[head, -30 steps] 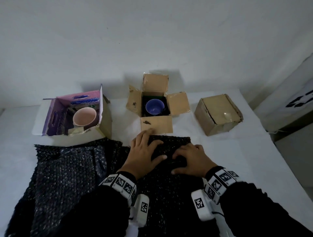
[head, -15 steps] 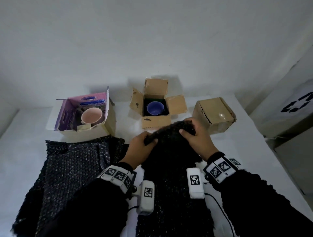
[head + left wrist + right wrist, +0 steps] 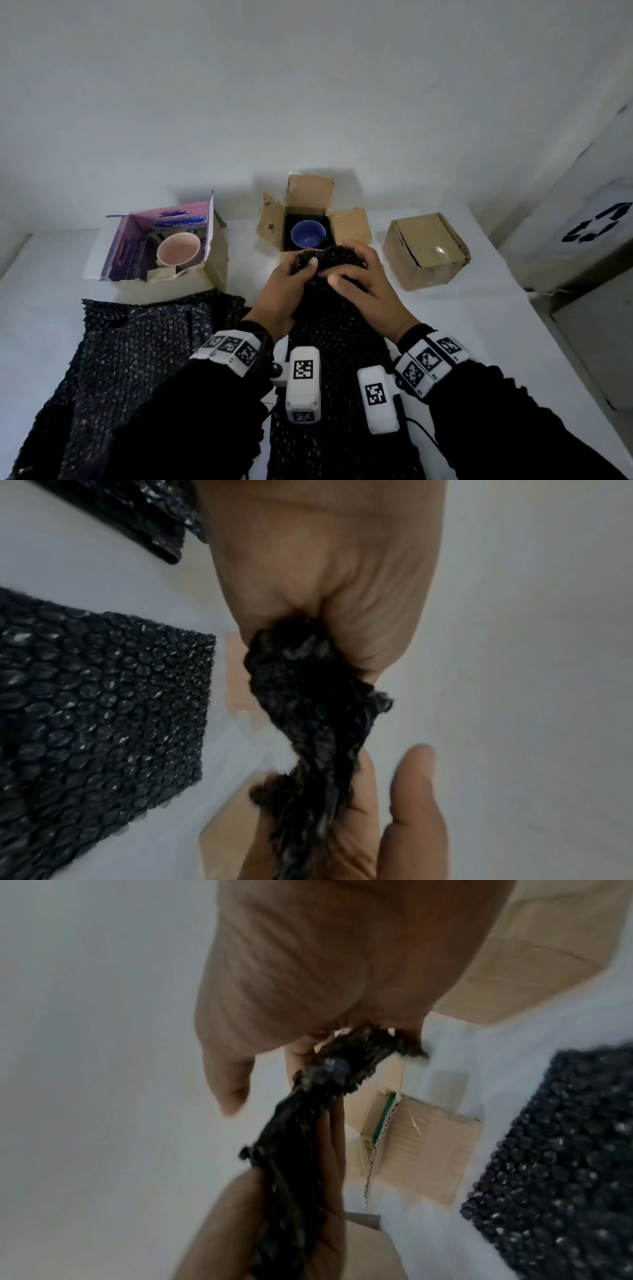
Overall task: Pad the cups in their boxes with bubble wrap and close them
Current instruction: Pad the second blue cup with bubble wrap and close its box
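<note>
- Head view: one second ago both hands were lying flat on the black bubble wrap sheet [image 3: 337,342] on the table [image 3: 479,342]. Now the far end of the sheet is lifted and gathered into a bunch just in front of the open brown box [image 3: 310,236].
- Head view: the left hand [image 3: 286,291] and the right hand [image 3: 364,286] both grip this bunch, close together. It has risen toward the blue cup [image 3: 307,233], which sits in that box with the four flaps spread out.
- Head view: the pink cup [image 3: 178,248] stands in the open purple box [image 3: 164,246] on the left, without padding. The closed brown box [image 3: 426,250] on the right is untouched, and a second bubble wrap sheet [image 3: 137,342] lies flat on the left.
- Left wrist view: the left hand [image 3: 325,574] is curled tight around the twisted wrap [image 3: 315,696]. The other hand's fingers [image 3: 416,804] are below, blurred.
- Right wrist view: the right hand [image 3: 308,974] pinches the same twisted wrap [image 3: 308,1123], its thumb free beside it. Cardboard is behind.
- Meaning, as I judge: the wrap is now ready as padding and should go into the blue cup's box next. No open box is padded or closed yet.
</note>
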Demonstrator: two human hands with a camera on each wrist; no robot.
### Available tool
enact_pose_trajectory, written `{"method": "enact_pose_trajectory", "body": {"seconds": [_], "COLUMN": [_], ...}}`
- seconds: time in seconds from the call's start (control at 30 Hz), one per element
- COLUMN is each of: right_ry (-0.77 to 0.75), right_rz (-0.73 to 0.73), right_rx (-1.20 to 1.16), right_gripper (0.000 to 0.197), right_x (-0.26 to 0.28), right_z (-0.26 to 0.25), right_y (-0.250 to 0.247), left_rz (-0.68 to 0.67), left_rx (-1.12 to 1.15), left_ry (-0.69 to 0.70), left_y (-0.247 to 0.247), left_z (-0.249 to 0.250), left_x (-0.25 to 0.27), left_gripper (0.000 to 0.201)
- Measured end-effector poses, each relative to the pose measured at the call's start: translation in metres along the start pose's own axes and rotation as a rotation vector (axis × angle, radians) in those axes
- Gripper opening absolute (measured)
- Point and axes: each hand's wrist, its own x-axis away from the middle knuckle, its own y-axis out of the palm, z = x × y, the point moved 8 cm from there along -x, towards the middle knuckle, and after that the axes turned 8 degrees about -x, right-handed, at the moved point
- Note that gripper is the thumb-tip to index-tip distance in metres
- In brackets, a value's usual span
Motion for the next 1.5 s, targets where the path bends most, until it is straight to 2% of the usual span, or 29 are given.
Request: {"method": "enact_pose_trajectory", "body": {"seconds": [0.07, 0.13, 0.2, 0.3, 0.33, 0.37, 0.47, 0.5, 0.53, 0.6, 0.7, 0.8, 0.87, 0.93, 1.03, 1.1, 1.17, 1.23, 1.33, 1.4, 1.5], "right_ry": [0.057, 0.051, -0.002, -0.023, -0.017, -0.023, -0.100, -0.114, -0.121, -0.118, -0.173, -0.130, -0.069, -0.026, 0.069, 0.080, 0.079, 0.127, 0.292, 0.363, 0.372], "right_rz": [-0.078, -0.070, 0.051, 0.221, 0.278, 0.346, 0.545, 0.586, 0.597, 0.545, 0.392, 0.063, -0.109, -0.227, -0.473, -0.620, -0.668, -0.710, -0.796, -0.705, -0.389], "right_rx": [-0.081, -0.004, 0.028, -0.003, -0.004, 0.012, 0.167, 0.234, 0.296, 0.383, 0.451, 0.575, 0.667, 0.734, 0.825, 0.947, 1.101, 1.154, 0.976, 0.774, 0.410], "right_gripper": [0.032, 0.033, 0.027, 0.024, 0.026, 0.027, 0.029, 0.030, 0.031, 0.034, 0.041, 0.060, 0.052, 0.041, 0.038, 0.035, 0.030, 0.030, 0.025, 0.026, 0.023], "right_x": [-0.005, -0.011, -0.021, -0.039, -0.046, -0.054, -0.079, -0.088, -0.098, -0.117, -0.137, -0.154, -0.161, -0.167, -0.174, -0.174, -0.176, -0.180, -0.181, -0.186, -0.188], "right_z": [0.009, 0.014, 0.014, 0.012, 0.011, 0.009, -0.006, -0.011, -0.014, -0.015, -0.009, 0.013, 0.028, 0.040, 0.061, 0.068, 0.067, 0.068, 0.074, 0.070, 0.054], "right_y": [0.002, -0.004, -0.016, -0.034, -0.041, -0.050, -0.072, -0.073, -0.070, -0.053, -0.013, 0.035, 0.054, 0.063, 0.074, 0.080, 0.085, 0.090, 0.093, 0.081, 0.052], "left_rz": [-0.030, -0.032, -0.080, -0.163, -0.144, -0.112, 0.036, 0.070, 0.098, 0.103, 0.085, 0.126, 0.144, 0.158, 0.163, 0.153, 0.137, 0.124, 0.126, 0.121, 0.123], "left_rx": [0.138, 0.167, 0.095, -0.160, -0.299, -0.536, -1.567, -1.758, -1.854, -1.895, -1.827, -1.764, -1.706, -1.630, -1.577, -1.579, -1.593, -1.595, -1.595, -1.620, -1.594], "left_ry": [-0.054, -0.086, -0.068, 0.044, 0.071, 0.114, 0.211, 0.220, 0.225, 0.208, 0.188, 0.252, 0.289, 0.316, 0.350, 0.370, 0.395, 0.402, 0.404, 0.408, 0.403], "left_y": [0.004, 0.002, 0.004, 0.003, -0.002, -0.009, -0.036, -0.046, -0.054, -0.071, -0.085, -0.090, -0.095, -0.100, -0.100, -0.098, -0.095, -0.095, -0.097, -0.097, -0.099], "left_z": [-0.003, -0.005, -0.002, 0.015, 0.022, 0.031, 0.040, 0.039, 0.035, 0.024, 0.012, 0.012, 0.013, 0.014, 0.015, 0.015, 0.014, 0.015, 0.015, 0.015, 0.016], "left_x": [-0.001, -0.008, -0.016, -0.031, -0.039, -0.046, -0.065, -0.068, -0.071, -0.077, -0.086, -0.094, -0.097, -0.098, -0.098, -0.100, -0.102, -0.103, -0.103, -0.104, -0.105], "left_gripper": [0.044, 0.053, 0.045, 0.036, 0.036, 0.038, 0.047, 0.050, 0.052, 0.056, 0.064, 0.084, 0.089, 0.086, 0.084, 0.086, 0.083, 0.078, 0.077, 0.076, 0.075]}}
